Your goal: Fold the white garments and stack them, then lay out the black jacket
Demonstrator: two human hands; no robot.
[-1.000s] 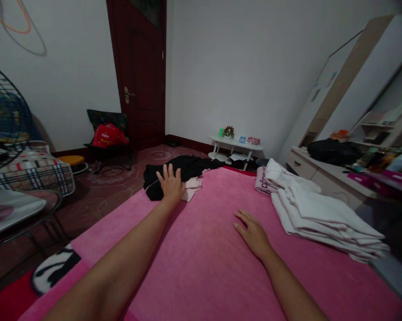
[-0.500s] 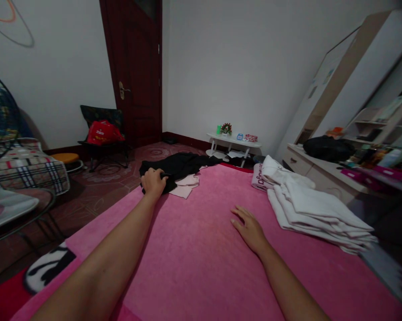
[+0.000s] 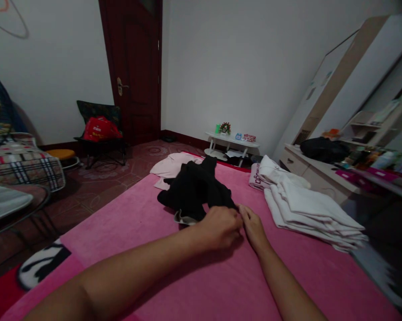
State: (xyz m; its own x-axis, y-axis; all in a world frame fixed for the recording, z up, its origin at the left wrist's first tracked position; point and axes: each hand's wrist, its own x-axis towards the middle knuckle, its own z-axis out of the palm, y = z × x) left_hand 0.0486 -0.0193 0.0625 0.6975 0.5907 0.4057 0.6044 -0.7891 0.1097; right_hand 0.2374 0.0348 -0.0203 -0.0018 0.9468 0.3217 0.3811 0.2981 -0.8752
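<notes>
A black garment [image 3: 194, 189] lies bunched in the middle of the pink bedspread [image 3: 201, 276]. My left hand [image 3: 219, 227] is closed on its near edge, fingers curled round the cloth. Right beside it, my right hand [image 3: 252, 227] lies on the spread with its fingertips at the same edge of the garment; how firmly it holds I cannot make out. A pale pink garment [image 3: 170, 165] lies behind the black one at the far end of the bed.
A stack of folded white clothes [image 3: 308, 205] sits on the bed's right side. A dresser with a black bag [image 3: 323, 149] stands to the right, a small white table [image 3: 232, 142] by the far wall, a chair with a red bag [image 3: 99, 129] near the door.
My left hand gripped the black garment at the bed's far left edge and dragged it to the middle, next to my right hand. The pale pink garment is now uncovered behind it.
</notes>
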